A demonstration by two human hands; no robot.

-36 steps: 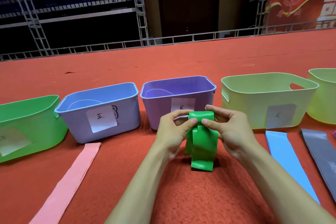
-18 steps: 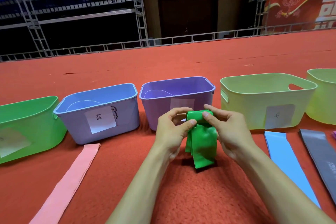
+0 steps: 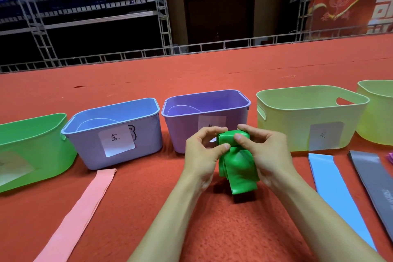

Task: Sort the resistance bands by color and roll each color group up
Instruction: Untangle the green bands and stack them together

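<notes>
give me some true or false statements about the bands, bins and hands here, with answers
1. The left hand and the right hand both grip the green band. True.
2. The pink band lies inside the blue bin. False: it lies flat on the carpet in front of that bin.
3. A light blue band and a grey band lie flat on the right. True.
4. The purple bin stands left of the blue bin. False: it stands to its right.
5. The green band is fully rolled. False: its lower part hangs loose below the hands.
</notes>
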